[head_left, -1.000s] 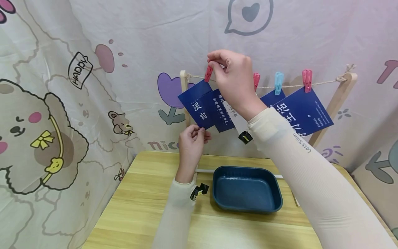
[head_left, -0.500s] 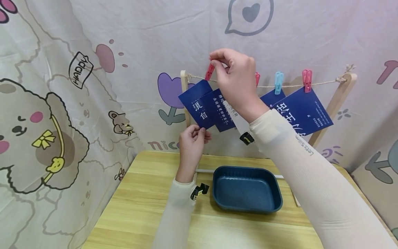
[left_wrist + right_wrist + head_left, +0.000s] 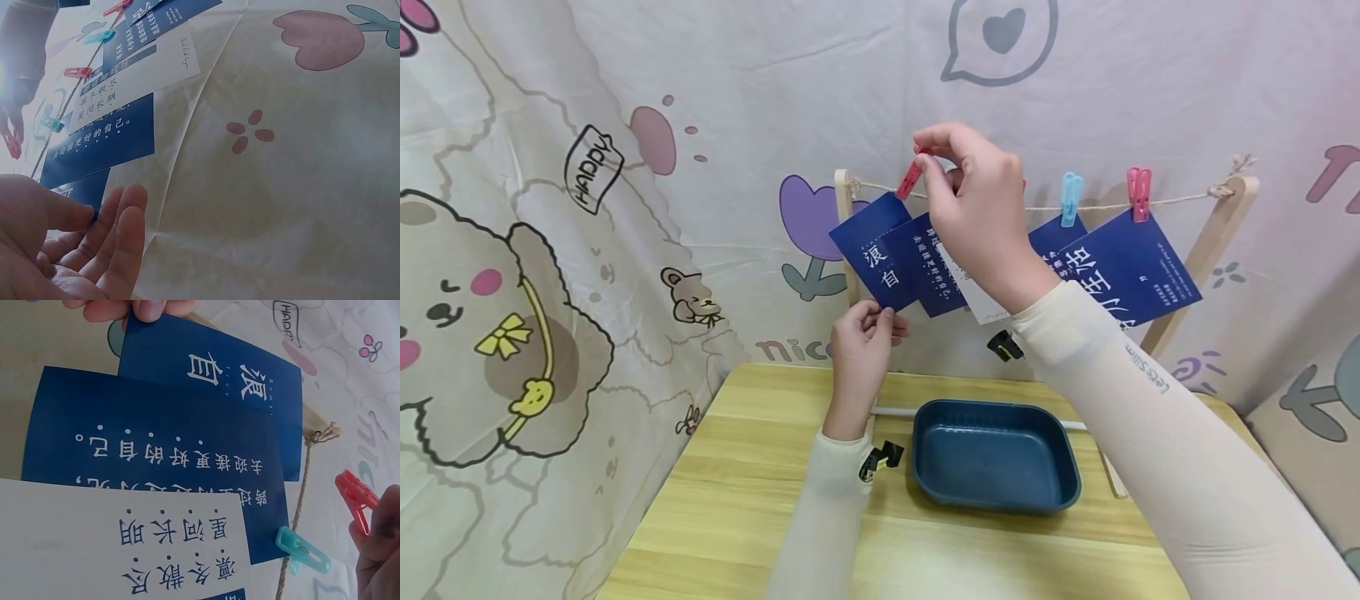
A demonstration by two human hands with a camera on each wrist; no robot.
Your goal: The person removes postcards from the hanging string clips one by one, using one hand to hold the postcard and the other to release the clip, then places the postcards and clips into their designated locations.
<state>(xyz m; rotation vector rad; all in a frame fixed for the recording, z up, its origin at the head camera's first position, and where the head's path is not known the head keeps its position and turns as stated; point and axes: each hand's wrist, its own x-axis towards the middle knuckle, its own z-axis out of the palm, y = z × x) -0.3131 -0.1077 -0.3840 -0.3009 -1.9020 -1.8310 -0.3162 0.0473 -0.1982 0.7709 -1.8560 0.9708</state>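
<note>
With thumb and fingers, my left hand point(image 3: 861, 354) pinches the lower corner of the leftmost blue card point(image 3: 876, 246), which has white characters. My right hand point(image 3: 981, 204) pinches a red clothespin point(image 3: 910, 178) by its upper end. In the right wrist view this clothespin point(image 3: 356, 495) stands apart from the rope point(image 3: 302, 487) and the cards. A second blue card point(image 3: 156, 434) overlaps the first, and a white card point(image 3: 75, 531) overlaps the second. A teal clothespin point(image 3: 302, 551) grips the second card at the rope; in the head view my right hand hides it.
The rope runs between two wooden posts point(image 3: 1213, 250). Farther right, a light blue clothespin point(image 3: 1071, 200) and a pink one point(image 3: 1139, 195) hold more blue cards point(image 3: 1150, 267). On the wooden table point(image 3: 737, 492) stands a dark blue basin point(image 3: 1071, 475). A printed cloth point(image 3: 737, 100) hangs behind.
My right hand has shifted slightly right and down, and the red clothespin leans over more, its upper end to the right. The left hand and its card stay nearly in place.
</note>
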